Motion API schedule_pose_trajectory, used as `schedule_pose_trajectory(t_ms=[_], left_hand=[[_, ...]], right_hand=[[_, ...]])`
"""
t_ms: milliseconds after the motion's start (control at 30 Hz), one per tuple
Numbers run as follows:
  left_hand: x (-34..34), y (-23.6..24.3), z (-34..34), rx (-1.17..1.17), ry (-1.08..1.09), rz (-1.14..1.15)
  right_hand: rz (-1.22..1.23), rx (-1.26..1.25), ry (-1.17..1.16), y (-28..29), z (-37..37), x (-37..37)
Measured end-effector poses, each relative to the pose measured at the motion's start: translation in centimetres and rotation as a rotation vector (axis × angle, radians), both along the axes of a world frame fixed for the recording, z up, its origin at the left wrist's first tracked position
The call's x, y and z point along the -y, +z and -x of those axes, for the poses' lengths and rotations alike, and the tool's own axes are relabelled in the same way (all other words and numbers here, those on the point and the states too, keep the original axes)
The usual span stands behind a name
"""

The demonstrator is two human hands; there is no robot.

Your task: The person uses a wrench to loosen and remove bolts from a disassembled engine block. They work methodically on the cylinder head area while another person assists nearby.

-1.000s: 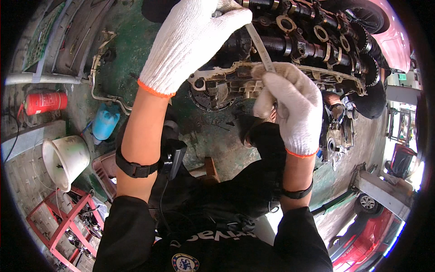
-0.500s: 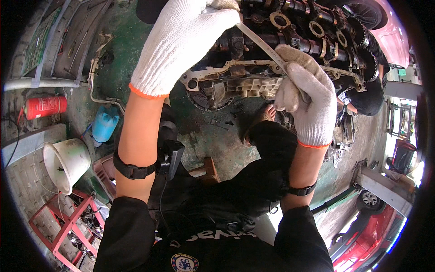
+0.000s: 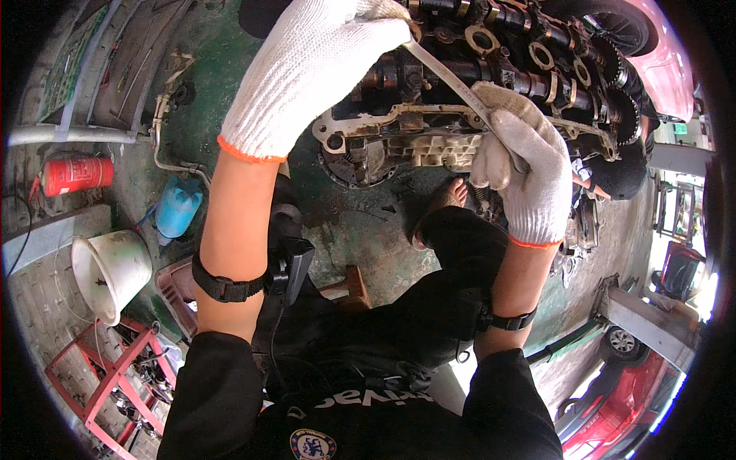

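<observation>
A long silvery wrench (image 3: 452, 83) slants over the near side of a dirty engine (image 3: 441, 112) with its camshafts exposed. My right hand (image 3: 529, 172), in a white knit glove with an orange cuff, is closed round the wrench's near end. My left hand (image 3: 314, 73), gloved alike, pinches the far end with thumb and fingers. That far end lies hidden behind the left glove, so I cannot tell whether it sits on a bolt. Two toothed camshaft sprockets (image 3: 627, 115) show at the engine's right end.
Beside the engine's right end, another person (image 3: 622, 172) in dark clothes bends low. On the left are a red fire extinguisher (image 3: 77, 177), a blue jug (image 3: 179, 208), a white bucket (image 3: 123, 268) and a red metal frame (image 3: 107, 376). A wooden stool (image 3: 357, 287) stands near my legs.
Both hands keep their hold on the wrench, which stays at nearly the same slant. Hands and engine sit slightly further right in the picture.
</observation>
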State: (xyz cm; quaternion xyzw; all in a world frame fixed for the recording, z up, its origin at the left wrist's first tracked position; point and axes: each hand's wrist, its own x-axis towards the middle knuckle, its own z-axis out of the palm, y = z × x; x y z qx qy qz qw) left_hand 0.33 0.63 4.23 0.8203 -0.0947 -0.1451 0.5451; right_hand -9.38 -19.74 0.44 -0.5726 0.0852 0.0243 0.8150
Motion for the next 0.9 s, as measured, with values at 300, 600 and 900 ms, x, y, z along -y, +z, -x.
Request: schedule_pose_trajectory(t_ms=[300, 600, 900], left_hand=[[0.3, 0.7, 0.6, -0.109, 0.09, -0.017], [-1.0, -3.4, -0.4, 0.357, -0.093, -0.181], [-1.9, -4.3, -1.2, 0.457, -0.179, -0.133]], right_hand=[[0.18, -0.062, -0.089, 0.3, 0.2, -0.8], [0.113, -0.04, -0.073, 0.7, 0.3, -0.5], [0.306, -0.084, -0.07, 1.1, 0.6, -1.6]])
